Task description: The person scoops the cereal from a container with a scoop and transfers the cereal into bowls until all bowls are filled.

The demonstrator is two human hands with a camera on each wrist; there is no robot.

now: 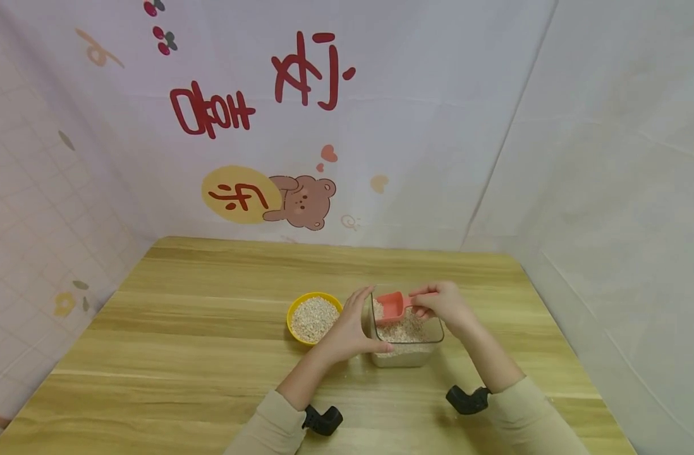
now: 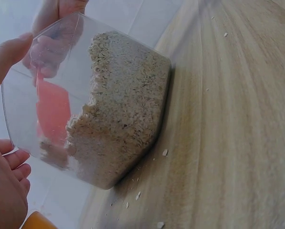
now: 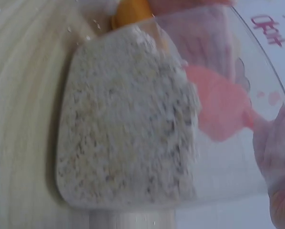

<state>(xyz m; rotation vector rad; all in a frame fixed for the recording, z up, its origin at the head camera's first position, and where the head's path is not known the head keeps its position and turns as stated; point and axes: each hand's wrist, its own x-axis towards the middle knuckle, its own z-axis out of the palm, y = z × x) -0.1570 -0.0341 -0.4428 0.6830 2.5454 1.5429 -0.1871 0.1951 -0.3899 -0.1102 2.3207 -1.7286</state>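
Note:
A clear, squarish container (image 1: 406,361) about half full of oat flakes (image 2: 128,90) stands on the wooden table. My left hand (image 1: 347,332) holds it at its left side, the thumb at the near rim and the fingers toward the far corner. In my right hand (image 1: 445,304) is the handle of a pink scoop (image 1: 390,307). The scoop is inside the container, at the top of the oats on the left side, with some flakes at its front edge. Through the clear wall, the right wrist view shows the scoop's bowl (image 3: 218,102) against the oats.
Left of the container, a yellow bowl (image 1: 291,314) holds more oat flakes (image 1: 315,320), close beside my left hand. Loose flakes (image 2: 165,152) lie scattered on the tabletop (image 1: 182,354). A printed white cloth (image 1: 426,145) hangs behind the table, with cloth at both sides.

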